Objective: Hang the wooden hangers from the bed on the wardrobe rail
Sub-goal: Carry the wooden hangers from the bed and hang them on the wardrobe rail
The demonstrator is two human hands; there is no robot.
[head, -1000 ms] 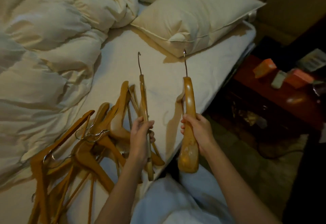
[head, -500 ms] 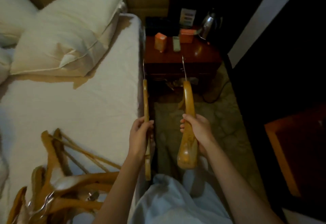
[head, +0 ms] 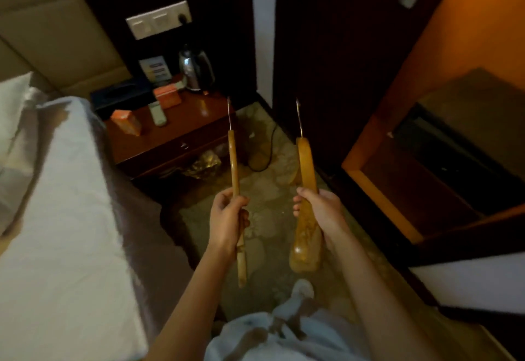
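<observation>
My left hand grips a thin wooden hanger, seen edge-on, its metal hook pointing away from me. My right hand grips a broader wooden hanger, also edge-on with its hook pointing away. Both hangers are held over the patterned floor, side by side and apart. The open wardrobe, lit orange inside, lies to the right; its rail is out of view. The bed with its white sheet is at the left; the pile of hangers on it is out of view.
A dark wooden nightstand stands ahead, carrying a kettle, orange boxes and a remote. A cable trails on the floor beside it. A dark wardrobe door stands ahead right. A pillow lies at the far left.
The view has swung right, away from the bed toward the wardrobe. The hanger pile has left the view. Both hands keep the same grip on their hangers.
</observation>
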